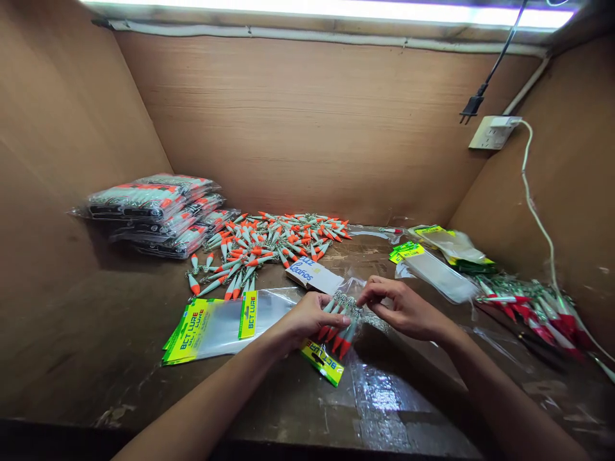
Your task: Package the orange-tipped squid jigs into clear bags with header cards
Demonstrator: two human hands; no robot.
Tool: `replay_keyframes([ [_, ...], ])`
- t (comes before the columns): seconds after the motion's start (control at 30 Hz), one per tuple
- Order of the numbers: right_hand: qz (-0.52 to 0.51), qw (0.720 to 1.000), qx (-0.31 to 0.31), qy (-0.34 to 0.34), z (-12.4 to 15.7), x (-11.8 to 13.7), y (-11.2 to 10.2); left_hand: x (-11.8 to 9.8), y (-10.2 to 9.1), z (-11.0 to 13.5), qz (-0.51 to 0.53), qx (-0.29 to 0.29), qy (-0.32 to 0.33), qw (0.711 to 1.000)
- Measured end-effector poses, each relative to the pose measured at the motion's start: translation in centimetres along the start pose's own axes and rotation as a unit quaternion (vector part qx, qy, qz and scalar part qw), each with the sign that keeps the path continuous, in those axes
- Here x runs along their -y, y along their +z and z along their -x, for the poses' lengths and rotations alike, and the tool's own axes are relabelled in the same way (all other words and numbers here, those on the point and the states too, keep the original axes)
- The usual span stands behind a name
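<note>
My left hand (pixel 307 318) is closed around a small row of fishing lures (pixel 344 342), white-bodied with orange tips pointing toward me and wire hooks pointing away. Clear plastic of a bag (pixel 354 286) shows around the hook ends, and a yellow-green BCT LURE header card (pixel 324 365) lies just below the lures. With fingers bent into a pinch, my right hand (pixel 401 307) touches the hooks; whether it also grips the plastic I cannot tell. Left of my hands lie clear bags with BCT LURE headers (pixel 195 330). A white handwritten card (pixel 314 275) lies behind them.
Loose orange-tipped lures (pixel 269 240) are heaped at the back. Packed bundles (pixel 158 208) are stacked at the left. To the right lie more header bags (pixel 439 269) and red-and-white lures (pixel 542 314). A black plug (pixel 473 105) hangs near the wall outlet (pixel 492 131).
</note>
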State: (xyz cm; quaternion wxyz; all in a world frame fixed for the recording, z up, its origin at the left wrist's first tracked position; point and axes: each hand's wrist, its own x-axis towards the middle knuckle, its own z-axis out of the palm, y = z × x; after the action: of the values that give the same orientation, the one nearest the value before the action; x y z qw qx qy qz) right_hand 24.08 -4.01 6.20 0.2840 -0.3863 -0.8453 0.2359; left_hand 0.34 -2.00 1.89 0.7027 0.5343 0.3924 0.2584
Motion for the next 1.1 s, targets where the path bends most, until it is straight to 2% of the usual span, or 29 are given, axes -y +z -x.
replay_keyframes([
  [0.13,0.038,0.999,0.029,-0.004,0.2,0.4,0.0,0.2,-0.1,-0.2,-0.036,0.023,0.024,0.999],
  [0.23,0.025,0.998,0.058,0.001,0.2,0.4,0.0,0.2,-0.6,-0.4,-0.062,0.036,0.024,0.997],
  [0.43,-0.044,0.995,0.068,0.065,0.1,-0.6,0.4,-0.3,-1.5,-0.4,-0.112,0.003,0.022,0.993],
  [0.57,-0.090,0.990,0.070,0.081,0.1,-1.2,0.7,-0.5,-1.4,0.1,-0.070,0.080,-0.017,0.994],
  [0.63,-0.094,0.992,0.053,0.070,0.1,-1.1,0.7,-0.4,-1.0,0.3,-0.052,0.094,-0.027,0.994],
  [0.77,-0.090,0.995,0.027,0.046,0.1,-0.6,0.6,-0.6,-0.2,0.5,-0.083,0.037,-0.014,0.996],
  [0.87,-0.101,0.993,0.023,0.054,0.0,-0.5,0.7,-0.7,0.2,0.4,-0.084,0.002,0.001,0.996],
  [1.1,-0.203,0.974,0.026,0.096,0.1,-0.6,1.1,0.3,-0.2,0.0,-0.023,0.015,-0.014,1.000],
])
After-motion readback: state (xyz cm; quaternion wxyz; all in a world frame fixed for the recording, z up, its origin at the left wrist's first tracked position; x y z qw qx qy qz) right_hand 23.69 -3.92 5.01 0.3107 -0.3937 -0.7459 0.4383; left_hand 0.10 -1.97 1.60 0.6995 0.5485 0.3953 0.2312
